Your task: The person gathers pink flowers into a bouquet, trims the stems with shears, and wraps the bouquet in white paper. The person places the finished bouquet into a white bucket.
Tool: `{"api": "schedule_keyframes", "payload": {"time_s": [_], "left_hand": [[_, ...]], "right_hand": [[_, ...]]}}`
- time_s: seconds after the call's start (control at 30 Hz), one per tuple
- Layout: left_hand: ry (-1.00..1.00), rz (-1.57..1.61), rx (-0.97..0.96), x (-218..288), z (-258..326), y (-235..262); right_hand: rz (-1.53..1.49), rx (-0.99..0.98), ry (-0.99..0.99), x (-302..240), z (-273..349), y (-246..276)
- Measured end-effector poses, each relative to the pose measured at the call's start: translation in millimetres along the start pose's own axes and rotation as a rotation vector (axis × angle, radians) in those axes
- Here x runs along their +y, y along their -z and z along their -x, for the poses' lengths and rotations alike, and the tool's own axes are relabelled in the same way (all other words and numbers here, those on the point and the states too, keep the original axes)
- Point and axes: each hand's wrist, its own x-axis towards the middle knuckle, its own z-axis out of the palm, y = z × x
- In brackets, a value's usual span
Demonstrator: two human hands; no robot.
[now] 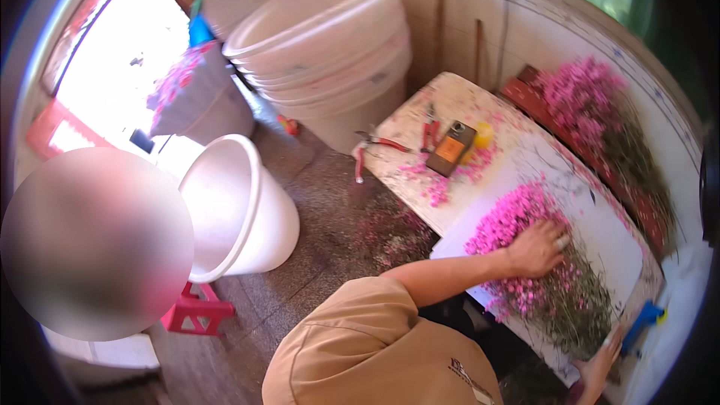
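A bunch of small pink flowers [514, 214] with thin green stems lies on a white sheet [611, 236] on the worktable. Across its middle is my left hand [538, 249], fingers curled over the blooms and stems, a ring on one finger. My right hand [600, 367] is beside the cut stem ends at the near right, its fingers stretched out. Next to it lies a blue-handled tool [643, 324] whose kind I cannot make out. Farther up the table are red-handled pliers [382, 144], red-handled pruners [430, 131] and a dark box with an orange label [452, 148].
More pink flowers [583, 97] lie on a red-brown ledge [517, 90] along the wall. A white tub [251, 217] stands on the floor, with stacked large tubs [322, 52] behind it. A pink stool [196, 311] is at the left, beside a blurred round patch. Plant scraps [394, 232] litter the floor.
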Motion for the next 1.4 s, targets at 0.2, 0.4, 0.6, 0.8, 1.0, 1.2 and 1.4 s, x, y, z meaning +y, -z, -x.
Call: {"api": "schedule_keyframes", "payload": {"time_s": [0.2,0.4,0.6,0.8,1.0,1.2,1.4], "left_hand": [[0.06,0.053,-0.031,1,0,-1],[0.017,0.002,0.013,-5,-14,-8],[0.214,0.093,-0.676,-19,-102,37],[0.273,0.012,-0.914,-117,-210,-27],[0.479,-0.521,-0.581,-237,-205,-20],[0.528,-0.489,-0.892,-271,-183,30],[0.093,-0.387,-0.668,-90,-228,88]], "right_hand": [[-0.106,-0.166,0.088,49,-60,-22],[-0.029,-0.029,0.066,52,-55,-52],[-0.175,-0.117,0.211,31,-79,-30],[-0.217,0.06,0.445,39,-70,-35],[-0.221,-0.04,0.262,42,-64,-41],[-0.092,-0.121,0.246,50,-65,-53],[-0.221,-0.202,0.16,44,-65,-46]]}}
